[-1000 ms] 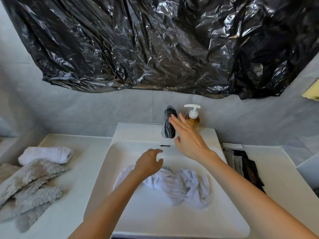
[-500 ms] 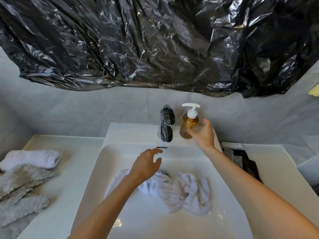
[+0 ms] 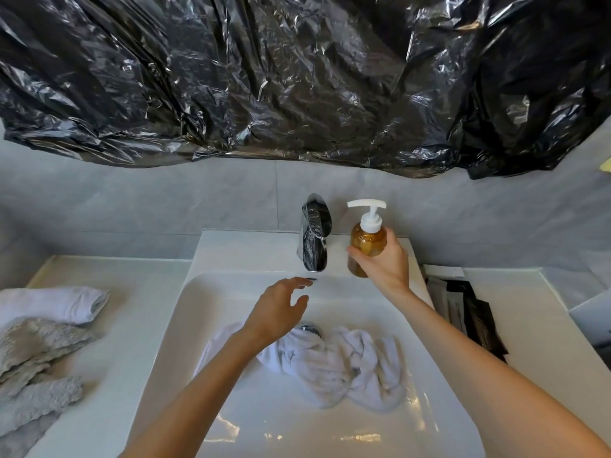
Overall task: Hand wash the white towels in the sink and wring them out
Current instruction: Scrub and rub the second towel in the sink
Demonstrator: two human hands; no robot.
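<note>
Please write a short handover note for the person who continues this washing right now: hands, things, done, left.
Right hand grips the amber soap bottle with white pump beside the chrome faucet.
Left hand is open, hovering over the white sink.
Crumpled white towels lie in the basin; a rolled white towel waits on the left counter.
Done: towels in sink.
Left: soap, scrub, rinse, wring.

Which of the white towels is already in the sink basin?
The crumpled white towel lying in the sink over the drain; the rolled white towel lies on the counter left of it.
</note>
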